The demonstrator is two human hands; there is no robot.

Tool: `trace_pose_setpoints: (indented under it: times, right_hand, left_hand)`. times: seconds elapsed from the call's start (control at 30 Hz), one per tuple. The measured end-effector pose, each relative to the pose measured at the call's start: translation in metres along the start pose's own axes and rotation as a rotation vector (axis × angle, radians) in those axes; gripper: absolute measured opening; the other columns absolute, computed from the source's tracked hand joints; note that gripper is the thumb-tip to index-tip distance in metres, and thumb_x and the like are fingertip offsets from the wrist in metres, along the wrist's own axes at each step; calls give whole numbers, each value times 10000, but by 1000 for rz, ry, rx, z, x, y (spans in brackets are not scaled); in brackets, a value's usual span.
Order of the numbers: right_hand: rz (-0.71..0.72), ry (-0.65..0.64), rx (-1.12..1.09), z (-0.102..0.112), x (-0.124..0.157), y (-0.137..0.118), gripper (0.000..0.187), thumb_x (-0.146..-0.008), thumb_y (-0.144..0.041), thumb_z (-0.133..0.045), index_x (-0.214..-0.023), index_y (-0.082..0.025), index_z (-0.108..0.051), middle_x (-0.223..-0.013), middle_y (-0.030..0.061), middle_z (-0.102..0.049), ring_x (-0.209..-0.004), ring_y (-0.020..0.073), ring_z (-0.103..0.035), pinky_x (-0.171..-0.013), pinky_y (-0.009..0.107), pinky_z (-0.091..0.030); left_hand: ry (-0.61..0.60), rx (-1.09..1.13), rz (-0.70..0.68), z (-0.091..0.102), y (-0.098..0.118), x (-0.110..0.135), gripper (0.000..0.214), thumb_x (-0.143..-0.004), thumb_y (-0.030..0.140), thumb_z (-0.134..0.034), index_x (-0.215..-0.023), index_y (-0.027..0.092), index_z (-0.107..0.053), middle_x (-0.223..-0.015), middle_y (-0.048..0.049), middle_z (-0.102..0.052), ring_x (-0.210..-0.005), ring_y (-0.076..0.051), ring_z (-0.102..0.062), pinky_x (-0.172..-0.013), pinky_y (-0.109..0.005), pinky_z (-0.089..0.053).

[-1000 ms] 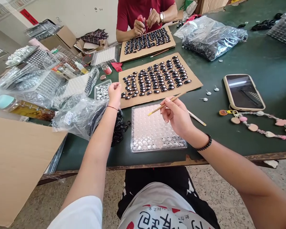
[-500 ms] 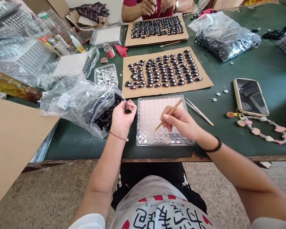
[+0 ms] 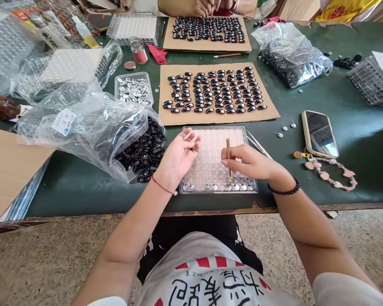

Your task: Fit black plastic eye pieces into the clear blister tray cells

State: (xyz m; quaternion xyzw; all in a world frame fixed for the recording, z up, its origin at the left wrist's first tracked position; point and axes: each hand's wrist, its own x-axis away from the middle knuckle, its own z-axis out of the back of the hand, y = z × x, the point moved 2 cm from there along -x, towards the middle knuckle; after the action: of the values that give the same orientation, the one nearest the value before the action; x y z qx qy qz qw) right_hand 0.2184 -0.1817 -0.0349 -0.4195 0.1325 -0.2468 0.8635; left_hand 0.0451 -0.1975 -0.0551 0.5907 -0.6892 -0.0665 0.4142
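My right hand grips a thin wooden stick, held nearly upright. Its yellowish tip is down at the front rows of a clear plastic tray with many small round cells. Small round silvery pieces sit in some of the cells along the near edge. My left hand is palm up over the tray's left side, fingers curled together; what they hold, if anything, I cannot make out. Left of that wrist, a clear plastic bag lies open, with small black clip-like parts spilling from its mouth.
Behind the tray, a cardboard sheet bears rows of black parts. A box of metal discs, a jar and tweezers lie around. Right are a phone and bead strap. A co-worker's hands are opposite.
My left hand has moved right, from the bag's mouth to over the tray; the black part seen in it before no longer shows. The stick has shifted right and become more upright.
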Motion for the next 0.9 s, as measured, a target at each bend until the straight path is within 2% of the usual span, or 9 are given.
trace_pose_setpoints:
  times: [0.07, 0.17, 0.27, 0.33, 0.47, 0.57, 0.7, 0.8, 0.9]
  right_hand:
    - [14, 59, -12, 1, 1, -1, 199, -860, -249, -432, -690, -155, -473, -575, -15, -491, -501, 82, -420, -508, 207, -332]
    - [59, 328, 45, 4, 3, -1, 225, -871, -268, -430, -682, -159, -486, -634, 0, -503, -533, 88, -438, -534, 228, -341]
    - [77, 566, 90, 3, 4, 1, 233, -877, -299, -425, -700, -166, -495, -662, 12, -508, -555, 99, -457, -553, 250, -355]
    - [73, 651, 17, 2, 4, 3, 233, -879, -337, -422, -734, -172, -498, -642, 6, -497, -529, 96, -459, -531, 251, -368]
    - [46, 860, -174, 2, 5, 4, 259, -871, -414, -421, -754, -191, -484, -628, -10, -484, -461, 82, -448, -446, 235, -362]
    - [53, 921, -209, 0, 6, 1, 267, -858, -441, -436, -747, -202, -483, -607, -14, -483, -444, 82, -444, -426, 235, -351]
    - [40, 979, -232, 2, 5, 3, 269, -852, -455, -437, -747, -211, -481, -615, -11, -480, -444, 83, -445, -440, 243, -359]
    - [29, 996, -239, 4, 5, 7, 261, -861, -448, -418, -767, -212, -481, -611, -9, -478, -436, 86, -437, -437, 245, -356]
    - [56, 926, -193, 0, 5, 9, 248, -860, -426, -425, -774, -205, -498, -601, -3, -480, -457, 100, -439, -461, 259, -367]
  left_hand:
    - [-57, -48, -31, -1, -2, 1, 349, -660, -105, -351, -816, 169, -500, -871, -26, -513, -785, -80, -553, -640, -175, -456]
    - [-137, -176, -100, -2, -2, 1, 293, -652, -60, -410, -805, 166, -516, -841, -9, -500, -652, -51, -511, -535, -161, -415]
    - [-236, -363, -185, -4, -2, 2, 231, -669, 4, -426, -791, 171, -529, -739, 16, -460, -459, -24, -361, -395, -167, -285]
    - [-285, -597, -272, -6, -3, 3, 174, -708, 68, -439, -788, 179, -547, -689, 22, -452, -424, -33, -302, -384, -186, -245]
    - [-267, -1148, -549, -9, -8, 5, 144, -737, 292, -564, -839, 195, -596, -719, -1, -529, -617, -100, -466, -527, -220, -352]
    - [-338, -1316, -623, -11, -14, 5, 221, -741, 387, -568, -857, 206, -617, -726, -3, -569, -654, -117, -493, -581, -238, -366]
    - [-385, -1421, -710, -11, -17, 7, 172, -778, 343, -538, -775, 201, -635, -742, -6, -607, -644, -114, -499, -628, -251, -369]
    - [-380, -1510, -743, -12, -14, 11, 235, -743, 396, -575, -891, 222, -627, -796, -11, -604, -693, -131, -508, -655, -263, -373]
    - [-325, -1452, -773, -12, -10, 15, 388, -742, 461, -554, -1059, 236, -548, -850, -17, -593, -761, -144, -521, -673, -262, -384]
